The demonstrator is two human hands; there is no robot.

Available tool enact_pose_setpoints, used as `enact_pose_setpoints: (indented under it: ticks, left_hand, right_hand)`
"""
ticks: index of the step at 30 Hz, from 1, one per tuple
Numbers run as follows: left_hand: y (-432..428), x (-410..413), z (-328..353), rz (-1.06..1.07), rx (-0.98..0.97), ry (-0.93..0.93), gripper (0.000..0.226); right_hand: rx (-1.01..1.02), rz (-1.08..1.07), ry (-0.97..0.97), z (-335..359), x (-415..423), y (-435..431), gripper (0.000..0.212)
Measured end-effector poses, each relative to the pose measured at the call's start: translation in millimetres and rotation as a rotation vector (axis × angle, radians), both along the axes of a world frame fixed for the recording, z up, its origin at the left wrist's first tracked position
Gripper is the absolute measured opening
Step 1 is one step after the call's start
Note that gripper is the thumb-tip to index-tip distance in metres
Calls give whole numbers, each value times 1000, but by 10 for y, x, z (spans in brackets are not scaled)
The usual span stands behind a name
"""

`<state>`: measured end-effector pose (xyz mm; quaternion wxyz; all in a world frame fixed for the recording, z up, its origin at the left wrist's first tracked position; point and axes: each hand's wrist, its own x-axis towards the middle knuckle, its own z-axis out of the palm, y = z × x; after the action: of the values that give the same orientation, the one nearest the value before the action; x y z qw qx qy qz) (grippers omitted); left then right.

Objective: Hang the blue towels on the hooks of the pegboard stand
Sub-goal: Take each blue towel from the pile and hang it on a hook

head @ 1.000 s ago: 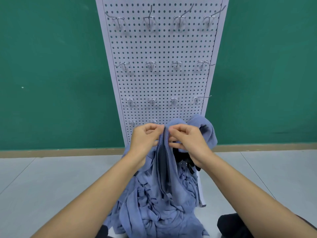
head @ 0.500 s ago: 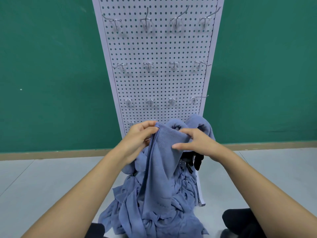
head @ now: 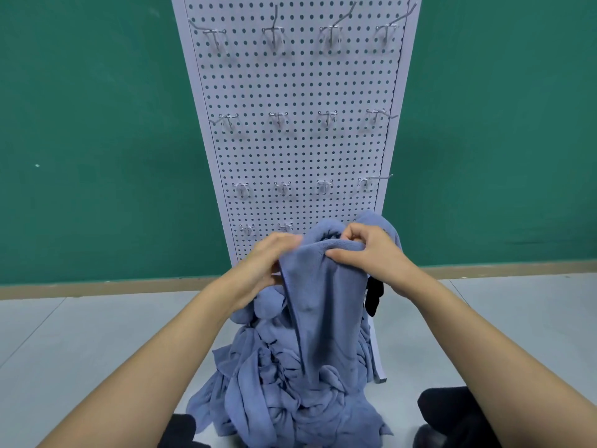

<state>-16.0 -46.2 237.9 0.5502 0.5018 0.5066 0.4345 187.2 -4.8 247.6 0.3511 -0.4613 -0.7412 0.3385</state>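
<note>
Blue cloth fills the lower centre of the frame: a pile (head: 290,399) of towels lies on the floor (head: 80,350) at the foot of the pegboard (head: 300,150). One towel (head: 318,286) is lifted from it, in the centre, just in front of the board's lowest part. The right hand (head: 371,253) pinches its top edge between thumb and curled fingers. The left hand (head: 268,263) holds the same edge at the left, fingers closed on the cloth, though it is a little blurred. All hooks (head: 278,118) in the upper rows are bare. A blue fold rises behind the right hand; I cannot tell if it hangs on a low hook. The task seems near its beginning: this towel is not yet hung, and many wait in the pile.
</note>
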Motion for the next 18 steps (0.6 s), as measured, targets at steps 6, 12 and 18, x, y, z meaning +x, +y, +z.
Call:
enact_pose_setpoints:
  ticks: [6, 12, 18]
  left_hand:
    - [52, 134, -162, 319, 253, 334, 6]
    - [91, 118, -204, 440, 292, 516, 14]
    - [133, 138, -256, 424, 185, 291, 16]
  right_hand:
    - [49, 32, -139, -49, 55, 37, 18]
    - [37, -41, -284, -131, 18, 40, 24]
    - [-416, 81, 251, -153, -269, -161, 24]
